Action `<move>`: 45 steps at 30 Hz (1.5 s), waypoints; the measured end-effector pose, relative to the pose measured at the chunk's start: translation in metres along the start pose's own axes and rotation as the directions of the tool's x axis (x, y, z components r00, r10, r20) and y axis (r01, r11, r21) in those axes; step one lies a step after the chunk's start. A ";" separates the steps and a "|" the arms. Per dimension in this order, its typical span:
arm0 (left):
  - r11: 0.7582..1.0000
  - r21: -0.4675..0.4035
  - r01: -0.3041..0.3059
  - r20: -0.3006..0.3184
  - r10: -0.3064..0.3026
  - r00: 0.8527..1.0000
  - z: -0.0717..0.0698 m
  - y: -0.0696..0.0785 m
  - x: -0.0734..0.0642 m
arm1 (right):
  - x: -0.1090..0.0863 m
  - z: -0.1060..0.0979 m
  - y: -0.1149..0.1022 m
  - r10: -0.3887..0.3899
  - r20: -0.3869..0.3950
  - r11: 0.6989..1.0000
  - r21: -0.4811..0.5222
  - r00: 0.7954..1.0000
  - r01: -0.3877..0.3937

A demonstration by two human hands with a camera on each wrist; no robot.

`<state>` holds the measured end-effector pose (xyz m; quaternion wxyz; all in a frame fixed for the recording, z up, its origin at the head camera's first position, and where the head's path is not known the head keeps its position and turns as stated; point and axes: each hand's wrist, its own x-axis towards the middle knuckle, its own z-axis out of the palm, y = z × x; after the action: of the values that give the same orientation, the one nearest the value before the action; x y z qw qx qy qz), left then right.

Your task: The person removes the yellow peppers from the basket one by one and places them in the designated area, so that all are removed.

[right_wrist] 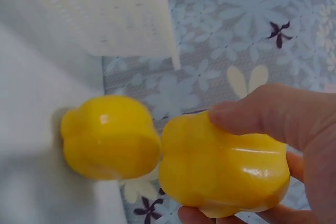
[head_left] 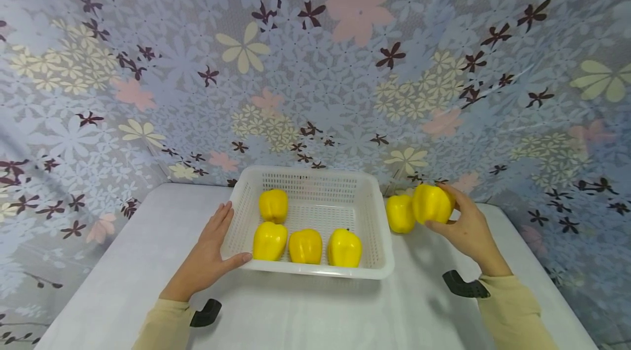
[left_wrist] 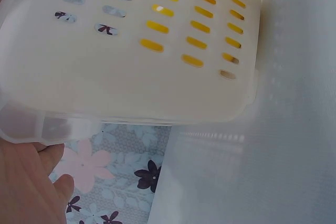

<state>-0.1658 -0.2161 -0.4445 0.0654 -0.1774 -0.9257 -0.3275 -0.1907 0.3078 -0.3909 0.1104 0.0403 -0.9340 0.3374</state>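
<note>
My right hand (head_left: 468, 232) grips a yellow bell pepper (head_left: 432, 204) to the right of the white plastic basket (head_left: 315, 270). In the right wrist view the thumb lies along one side of this held pepper (right_wrist: 223, 166), with fingertips showing beneath it. A second yellow bell pepper (head_left: 400, 214) stands on the table beside the basket's right wall. My left hand (head_left: 209, 254) rests against the basket's front left corner, thumb at the rim and fingers fairly straight along the side. Several yellow peppers (head_left: 305, 246) sit inside the basket, mostly along its front.
A white-covered table (head_left: 305, 314) carries everything. Behind it and at both sides hangs a flowered cloth (head_left: 320, 76), close to the basket's back edge. Black wrist straps (head_left: 465, 285) show near both sleeves.
</note>
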 end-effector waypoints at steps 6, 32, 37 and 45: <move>1.000 0.004 0.000 -0.001 0.000 1.000 -0.001 0.002 0.000 | 0.000 0.003 0.011 0.003 0.004 1.000 -0.009 1.000 -0.003; 1.000 -0.010 -0.003 -0.001 0.003 1.000 -0.001 0.001 0.001 | 0.015 0.012 0.039 0.057 -0.001 0.996 -0.063 0.998 -0.057; 1.000 -0.010 -0.001 -0.002 0.001 1.000 -0.001 0.001 0.000 | 0.017 0.014 0.045 0.064 0.017 0.996 -0.068 0.998 -0.063; 1.000 -0.008 -0.002 -0.004 0.002 1.000 -0.001 0.001 0.000 | 0.018 0.019 0.054 0.078 0.040 0.993 -0.092 0.996 -0.074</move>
<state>-0.1655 -0.2158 -0.4426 0.0668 -0.1779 -0.9241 -0.3314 -0.2198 0.3368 -0.4344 0.0788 0.0068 -0.9513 0.2981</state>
